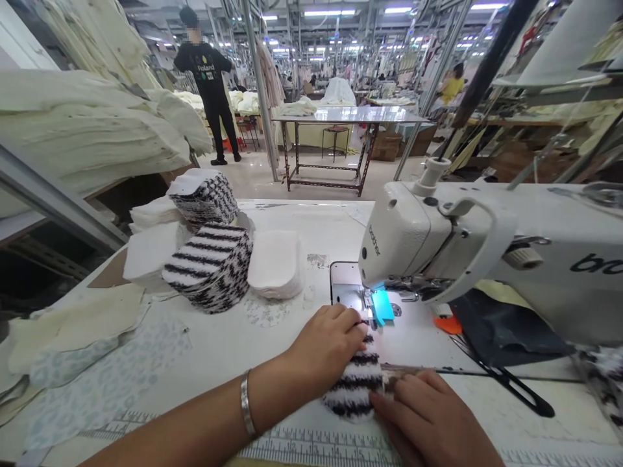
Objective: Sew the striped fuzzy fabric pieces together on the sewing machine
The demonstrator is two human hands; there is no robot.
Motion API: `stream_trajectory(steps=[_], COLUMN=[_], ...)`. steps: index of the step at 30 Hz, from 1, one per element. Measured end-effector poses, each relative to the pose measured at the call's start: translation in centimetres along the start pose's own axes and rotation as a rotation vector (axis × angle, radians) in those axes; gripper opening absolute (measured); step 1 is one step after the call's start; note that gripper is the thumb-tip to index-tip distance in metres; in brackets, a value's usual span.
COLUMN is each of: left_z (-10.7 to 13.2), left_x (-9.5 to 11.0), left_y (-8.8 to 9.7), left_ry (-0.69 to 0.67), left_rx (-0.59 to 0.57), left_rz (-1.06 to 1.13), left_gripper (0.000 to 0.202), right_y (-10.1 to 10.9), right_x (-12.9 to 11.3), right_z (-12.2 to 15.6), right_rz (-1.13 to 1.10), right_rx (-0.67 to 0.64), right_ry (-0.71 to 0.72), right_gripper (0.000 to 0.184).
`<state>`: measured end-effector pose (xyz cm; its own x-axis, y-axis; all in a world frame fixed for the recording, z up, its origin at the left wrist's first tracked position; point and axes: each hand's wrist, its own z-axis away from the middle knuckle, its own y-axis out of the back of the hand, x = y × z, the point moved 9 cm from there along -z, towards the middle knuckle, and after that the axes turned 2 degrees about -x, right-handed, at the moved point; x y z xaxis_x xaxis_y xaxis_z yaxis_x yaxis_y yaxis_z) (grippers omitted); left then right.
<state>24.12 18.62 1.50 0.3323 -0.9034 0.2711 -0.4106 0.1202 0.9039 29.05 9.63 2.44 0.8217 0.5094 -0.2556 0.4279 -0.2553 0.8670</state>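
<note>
A black-and-white striped fabric piece (357,383) with a rounded end lies in front of the needle area of a white sewing machine (413,227). On its upper left part rests my left hand (326,344), fingers curled together and pressing the cloth close to the presser foot. My right hand (428,415) pinches the lower right edge of the same piece. Just right of the needle sits a bright blue guide (382,307). The far end of the fabric is hidden by my left fingers.
Left of the machine stand striped stacks (209,266) and white stacks (276,263) of cut pieces. Patterned cloth (111,376) lies at left. Black thread snips (523,389) and dark cloth (506,327) are at right. A printed ruler (311,444) runs along the front. A person (207,84) stands beyond.
</note>
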Motion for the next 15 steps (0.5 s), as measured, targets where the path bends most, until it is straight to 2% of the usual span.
stream_trajectory(steps=[8,15], left_z=[-1.9,-2.4], left_x=[-1.4,-1.7], left_y=[-0.7,-0.7], left_ry=[-0.009,-0.029], left_rx=[-0.038,-0.038], left_rz=[-0.044,-0.007], left_gripper=[0.018,0.019], right_y=[0.6,-0.1], right_x=[1.5,2.2], right_z=[-1.3,-0.9], right_rz=[0.017,0.020], right_rx=[0.005,-0.014], right_ry=[0.010,-0.004], right_gripper=[0.025,0.024])
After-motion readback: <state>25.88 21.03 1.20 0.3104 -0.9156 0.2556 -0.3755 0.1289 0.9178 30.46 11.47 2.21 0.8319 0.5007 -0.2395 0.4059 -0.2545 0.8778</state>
